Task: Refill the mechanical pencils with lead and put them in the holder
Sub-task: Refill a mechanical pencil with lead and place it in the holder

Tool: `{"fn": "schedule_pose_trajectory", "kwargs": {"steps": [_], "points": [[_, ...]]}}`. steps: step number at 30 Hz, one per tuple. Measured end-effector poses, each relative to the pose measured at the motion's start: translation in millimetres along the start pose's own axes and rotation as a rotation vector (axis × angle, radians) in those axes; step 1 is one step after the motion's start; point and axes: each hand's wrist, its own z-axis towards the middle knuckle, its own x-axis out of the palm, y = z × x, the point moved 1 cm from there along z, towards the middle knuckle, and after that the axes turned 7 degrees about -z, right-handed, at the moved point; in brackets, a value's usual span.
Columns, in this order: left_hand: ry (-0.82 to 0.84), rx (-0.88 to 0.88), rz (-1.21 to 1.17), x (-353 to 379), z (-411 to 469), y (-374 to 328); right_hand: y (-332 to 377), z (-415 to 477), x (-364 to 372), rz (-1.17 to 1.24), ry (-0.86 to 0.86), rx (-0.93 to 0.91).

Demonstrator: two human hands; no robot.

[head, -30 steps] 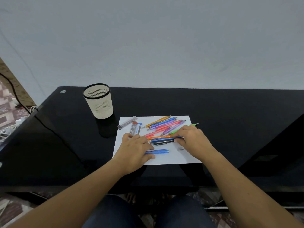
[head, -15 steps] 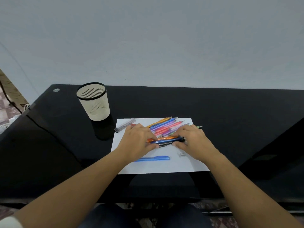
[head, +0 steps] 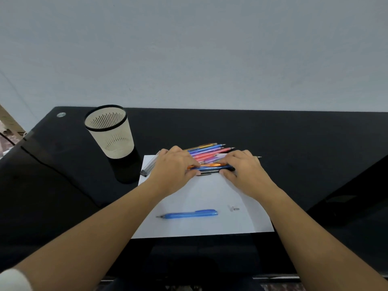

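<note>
Nearest, on the white paper (head: pixel 210 192), a blue pencil (head: pixel 189 214) lies alone with its tip to the left. A small pale bit (head: pixel 233 208) sits near its right end. Farther on, the left hand (head: pixel 172 171) and right hand (head: pixel 244 171) close on a pile of pencils (head: pixel 210 153), one at each end, fingers curled over it and thumbs under the nearest ones. A clear lead case (head: pixel 149 165) lies just left of the left hand. Far left on the black tabletop (head: pixel 294 139) the holder (head: pixel 110 131) stands upright.
</note>
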Motion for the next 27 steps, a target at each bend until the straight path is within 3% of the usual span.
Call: {"fn": "schedule_pose_trajectory", "kwargs": {"steps": [14,21,27], "points": [[-0.22,-0.165,0.009,-15.0,-66.1,19.2,34.8,-27.8,-19.5,-0.01,0.01,-0.01],[0.013,-0.25,0.054,-19.8,-93.8,14.0,60.1,-41.1,-22.5,0.021,0.027,0.002],[-0.007,-0.3,0.052,-21.2,-101.5,6.0,70.6,-50.8,-23.6,0.014,0.034,0.038]]}}
